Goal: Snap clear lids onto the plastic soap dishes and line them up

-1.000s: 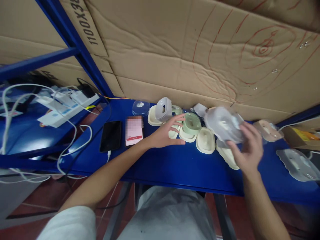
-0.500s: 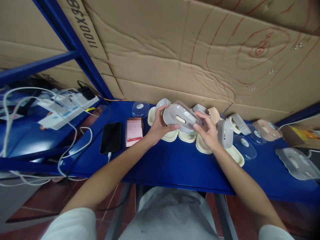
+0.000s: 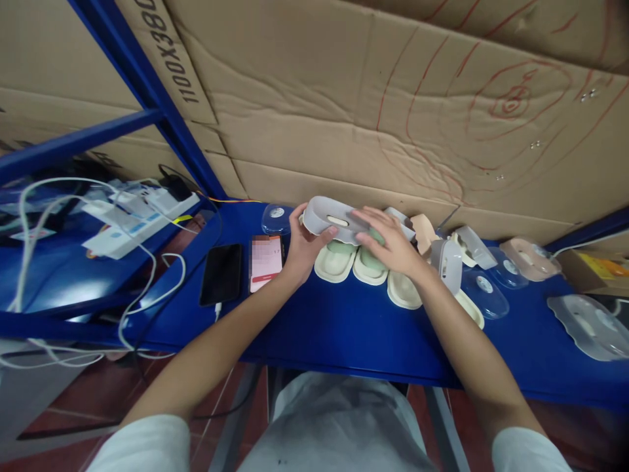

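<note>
My left hand (image 3: 305,254) grips the left end of a grey oval plastic box (image 3: 324,210), thumb on the near side. The box is held tilted above the table and has a pale slot-shaped part in its middle. My right hand (image 3: 390,241) lies over the box's right end with fingers stretched out and apart, hiding that end. Below stand cream trays: one (image 3: 334,270) under the box, one holding a green piece (image 3: 376,255) partly behind my right hand, and one (image 3: 403,292) farther right.
Right of my hands are a grey box (image 3: 448,262), clear lids (image 3: 484,295), a pinkish box (image 3: 531,257) and a grey covered box (image 3: 587,324). To the left lie a black phone (image 3: 221,275), a lit phone (image 3: 266,262) and a power strip (image 3: 132,229) with cables. Cardboard (image 3: 304,98) walls the back.
The grey box has shifted slightly left and tipped, and green pieces in the trays below have come into view. My right hand has moved from gripping its right end to lying over it with straighter fingers.
</note>
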Action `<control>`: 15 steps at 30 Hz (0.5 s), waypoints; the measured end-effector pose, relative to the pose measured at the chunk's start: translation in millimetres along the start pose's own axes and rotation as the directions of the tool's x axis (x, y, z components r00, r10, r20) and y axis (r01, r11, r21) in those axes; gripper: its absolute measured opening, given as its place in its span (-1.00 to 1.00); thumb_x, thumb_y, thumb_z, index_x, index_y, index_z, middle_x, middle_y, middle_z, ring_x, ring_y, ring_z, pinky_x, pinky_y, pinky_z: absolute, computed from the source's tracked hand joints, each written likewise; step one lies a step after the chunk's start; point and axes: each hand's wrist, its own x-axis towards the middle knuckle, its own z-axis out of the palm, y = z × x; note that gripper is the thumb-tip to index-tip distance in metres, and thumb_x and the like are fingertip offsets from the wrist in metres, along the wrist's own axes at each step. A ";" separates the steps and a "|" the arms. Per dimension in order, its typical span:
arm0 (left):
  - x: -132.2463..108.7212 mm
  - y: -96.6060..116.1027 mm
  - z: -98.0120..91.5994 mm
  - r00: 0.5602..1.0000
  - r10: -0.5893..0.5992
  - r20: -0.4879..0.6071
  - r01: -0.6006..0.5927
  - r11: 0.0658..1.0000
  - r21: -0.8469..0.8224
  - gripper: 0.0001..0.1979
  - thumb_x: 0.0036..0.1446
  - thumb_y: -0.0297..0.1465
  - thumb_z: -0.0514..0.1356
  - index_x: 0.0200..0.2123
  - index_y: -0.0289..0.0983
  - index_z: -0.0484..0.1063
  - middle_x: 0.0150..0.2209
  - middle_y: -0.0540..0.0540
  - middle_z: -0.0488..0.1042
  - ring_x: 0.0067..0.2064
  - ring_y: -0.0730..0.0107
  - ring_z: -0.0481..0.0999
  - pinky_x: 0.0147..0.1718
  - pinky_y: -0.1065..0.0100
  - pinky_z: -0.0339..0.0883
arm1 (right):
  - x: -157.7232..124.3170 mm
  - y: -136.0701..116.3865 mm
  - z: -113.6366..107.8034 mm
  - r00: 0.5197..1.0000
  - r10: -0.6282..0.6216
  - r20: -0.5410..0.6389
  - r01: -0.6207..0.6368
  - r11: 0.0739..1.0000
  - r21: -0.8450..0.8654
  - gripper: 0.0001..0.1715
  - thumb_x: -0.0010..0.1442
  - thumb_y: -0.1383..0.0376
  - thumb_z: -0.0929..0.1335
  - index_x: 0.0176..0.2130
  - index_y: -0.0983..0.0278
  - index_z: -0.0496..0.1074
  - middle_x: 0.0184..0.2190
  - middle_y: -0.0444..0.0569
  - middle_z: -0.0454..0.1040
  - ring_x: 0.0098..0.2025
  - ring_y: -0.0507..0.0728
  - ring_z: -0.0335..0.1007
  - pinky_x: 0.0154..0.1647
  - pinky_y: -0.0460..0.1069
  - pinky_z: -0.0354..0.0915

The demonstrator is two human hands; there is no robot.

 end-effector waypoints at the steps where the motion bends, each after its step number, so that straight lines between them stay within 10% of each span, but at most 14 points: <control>1: -0.3 -0.3 -0.2 1.000 0.005 0.028 -0.005 1.000 0.001 -0.13 0.02 -0.03 0.56 0.24 0.03 0.14 0.26 -0.13 0.38 0.25 0.12 0.48 0.19 0.10 0.44 | -0.5 -4.5 1.7 0.999 -0.025 0.041 0.025 1.000 0.004 -0.37 0.49 -0.11 0.25 0.40 0.04 0.33 0.35 0.00 0.45 0.45 0.30 0.26 0.46 0.35 0.12; 10: 1.8 3.1 -6.0 0.991 -0.020 0.130 0.013 0.999 0.048 -0.17 0.11 0.02 0.49 0.31 0.09 0.16 0.28 -0.14 0.41 0.22 0.14 0.54 0.08 0.19 0.54 | 3.8 -3.5 8.5 0.999 -0.039 -0.025 0.041 0.993 0.110 -0.48 0.52 -0.09 0.23 0.13 0.12 0.55 0.06 -0.03 0.66 0.10 0.25 0.56 0.20 0.20 0.34; 15: -1.9 3.5 -2.2 0.986 -0.036 0.163 0.027 0.998 0.054 -0.28 0.19 -0.10 0.48 0.30 0.06 0.21 0.23 -0.12 0.48 0.12 0.21 0.61 0.06 0.18 0.56 | 3.2 -6.8 -34.1 0.994 0.008 -0.107 -0.013 0.999 -0.040 -0.41 0.52 -0.11 0.21 0.08 0.22 0.56 -0.06 0.02 0.67 -0.03 0.25 0.58 0.11 0.17 0.34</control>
